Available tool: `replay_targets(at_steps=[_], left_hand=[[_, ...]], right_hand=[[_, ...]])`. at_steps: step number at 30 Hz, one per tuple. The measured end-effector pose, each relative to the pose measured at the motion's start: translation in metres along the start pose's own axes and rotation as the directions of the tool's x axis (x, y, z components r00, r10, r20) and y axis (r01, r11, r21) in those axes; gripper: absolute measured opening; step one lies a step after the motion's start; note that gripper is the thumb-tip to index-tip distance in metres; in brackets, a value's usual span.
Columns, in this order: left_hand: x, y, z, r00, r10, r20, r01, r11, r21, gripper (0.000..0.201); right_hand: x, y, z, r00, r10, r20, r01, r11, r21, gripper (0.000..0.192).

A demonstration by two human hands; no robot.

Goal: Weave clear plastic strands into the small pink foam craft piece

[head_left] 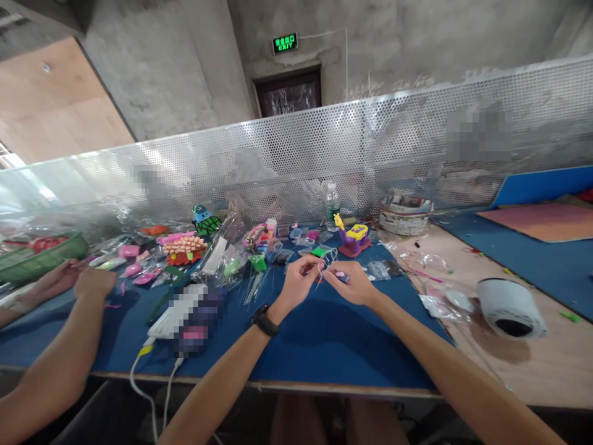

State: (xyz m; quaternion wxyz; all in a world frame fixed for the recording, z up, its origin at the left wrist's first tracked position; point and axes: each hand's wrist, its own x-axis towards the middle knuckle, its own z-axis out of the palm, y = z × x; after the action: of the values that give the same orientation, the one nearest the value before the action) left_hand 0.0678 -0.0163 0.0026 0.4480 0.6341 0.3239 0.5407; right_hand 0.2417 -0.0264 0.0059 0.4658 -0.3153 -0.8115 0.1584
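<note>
On the cluttered blue mat [324,340], a thin clear loop [327,262] is pinched by left hand [296,283] and right hand [354,284], easily dropped among plastic bags [384,269].

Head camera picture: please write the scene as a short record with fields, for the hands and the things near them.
left hand: pinches a thin clear wire
right hand: pinches the same wire, close to the left hand
wristband: black, on the left wrist
mat: blue, under both hands
toy: purple and yellow, behind the hands
bottle: upright, by the metal screen
tape roll: white, lying at the right
other person's hands: at the far left
</note>
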Motion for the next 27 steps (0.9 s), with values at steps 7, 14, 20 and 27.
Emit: replay_targets(at_steps=[7,14,20,27], left_hand=[[-0.001,0.002,-0.002,0.994,0.008,0.107,-0.006,1.000,-0.016,0.034],[-0.003,0.003,-0.004,0.992,0.063,0.106,-0.064,0.998,0.011,0.032],[-0.003,0.000,-0.005,0.988,0.145,0.047,-0.150,0.979,0.136,0.027],[-0.003,0.001,-0.007,0.897,0.442,0.032,-0.414,0.810,0.416,0.018]], right_hand=[[0.001,0.004,0.000,0.998,0.023,0.063,-0.021,0.999,-0.033,0.055],[0.003,0.003,-0.006,0.999,-0.009,0.042,0.014,0.993,-0.113,0.053],[0.001,0.012,-0.006,0.992,-0.125,0.002,0.121,0.954,-0.275,0.048],[-0.005,0.022,-0.003,0.945,-0.322,-0.051,0.230,0.771,-0.594,0.038]])
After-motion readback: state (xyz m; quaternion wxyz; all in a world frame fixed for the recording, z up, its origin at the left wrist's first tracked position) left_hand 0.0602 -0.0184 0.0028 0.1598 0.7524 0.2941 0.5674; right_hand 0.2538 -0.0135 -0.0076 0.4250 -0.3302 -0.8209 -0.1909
